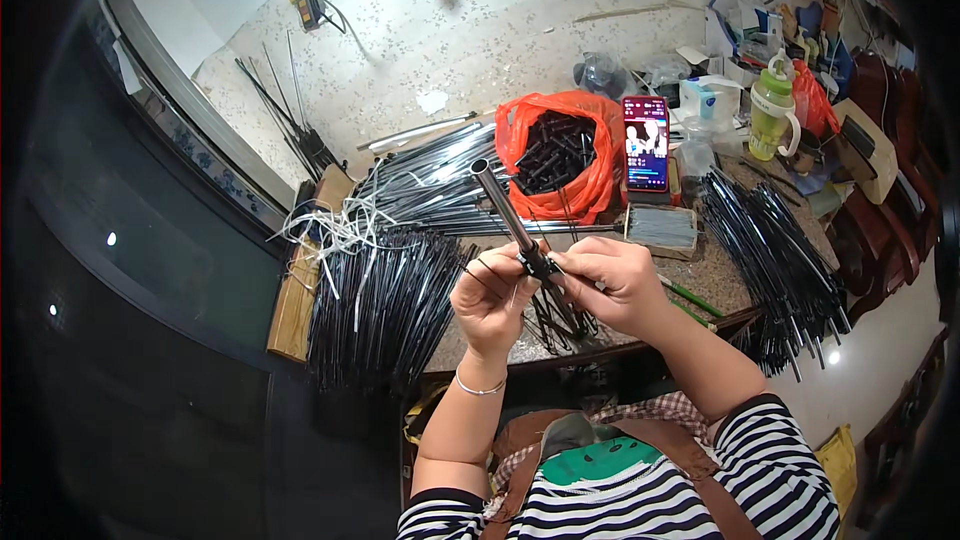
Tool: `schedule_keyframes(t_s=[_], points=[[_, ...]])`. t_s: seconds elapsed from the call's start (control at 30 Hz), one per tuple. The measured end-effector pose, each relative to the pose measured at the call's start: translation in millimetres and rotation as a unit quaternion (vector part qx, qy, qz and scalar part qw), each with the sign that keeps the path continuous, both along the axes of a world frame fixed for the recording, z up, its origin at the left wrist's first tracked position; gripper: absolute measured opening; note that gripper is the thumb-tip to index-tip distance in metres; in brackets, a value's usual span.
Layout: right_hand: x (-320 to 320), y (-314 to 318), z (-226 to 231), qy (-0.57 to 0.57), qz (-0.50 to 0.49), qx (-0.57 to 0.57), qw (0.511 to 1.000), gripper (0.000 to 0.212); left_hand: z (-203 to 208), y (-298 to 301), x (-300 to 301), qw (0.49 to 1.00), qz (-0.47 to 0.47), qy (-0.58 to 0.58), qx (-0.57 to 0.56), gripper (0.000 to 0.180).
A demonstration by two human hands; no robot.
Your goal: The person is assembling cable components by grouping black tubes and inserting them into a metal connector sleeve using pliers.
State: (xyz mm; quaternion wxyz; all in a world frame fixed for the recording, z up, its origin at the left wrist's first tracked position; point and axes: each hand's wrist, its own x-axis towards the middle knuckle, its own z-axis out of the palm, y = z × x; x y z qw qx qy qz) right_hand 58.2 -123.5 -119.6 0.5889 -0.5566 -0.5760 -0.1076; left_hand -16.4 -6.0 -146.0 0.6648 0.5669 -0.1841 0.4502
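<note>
In front of my chest I hold an umbrella frame, its shiny metal tube (pixel 503 206) tilted up and away to the left. A black hub (pixel 537 263) sits at the tube's lower end, and thin dark ribs (pixel 560 322) spread downward beneath it. My left hand (pixel 486 302) is closed on the hub's left side, thumb and fingers pinching. From the right, my right hand (pixel 612 282) pinches the same hub with thumb and forefinger. A thin pale strand shows by the left fingertips. Exactly what lies between the fingertips is hidden.
Bundles of dark ribs lie left (pixel 375 305) and right (pixel 770 260). Behind are metal tubes (pixel 440 165), a red bag (pixel 510 130) of black parts, a phone (pixel 646 145), a tray of thin pins (pixel 662 228) and a green bottle (pixel 770 110). White strips (pixel 340 230) cover the left bundle's top.
</note>
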Motion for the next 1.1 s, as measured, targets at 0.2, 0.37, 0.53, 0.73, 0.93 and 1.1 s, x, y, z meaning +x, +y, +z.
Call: schedule_keyframes(t_s=[0.2,0.37,0.53,0.73,0.93,1.1], points=[[-4,-6,-4,-0.115,-0.067,-0.05,0.99,0.03,4,-18,-2,0.994,0.113,-0.004,0.014,0.018],[-2,-4,0,-0.045,-0.087,0.013,0.995,0.032,18,-31,-9,0.887,0.361,0.047,0.286,0.023],[20,-36,1,0.106,0.018,-0.047,0.993,0.028,33,-29,-37,0.756,0.49,-0.187,0.391,0.021],[8,-29,0,0.129,0.068,-0.027,0.989,0.026,12,-17,-5,0.985,0.058,0.108,0.121,0.01],[16,-24,-2,0.099,0.118,0.01,0.988,0.025,11,-7,-1,0.988,-0.05,0.076,0.123,0.017],[16,-24,-2,0.08,0.094,-0.01,0.992,0.026,14,-16,1,0.994,-0.026,0.09,0.054,0.018]])
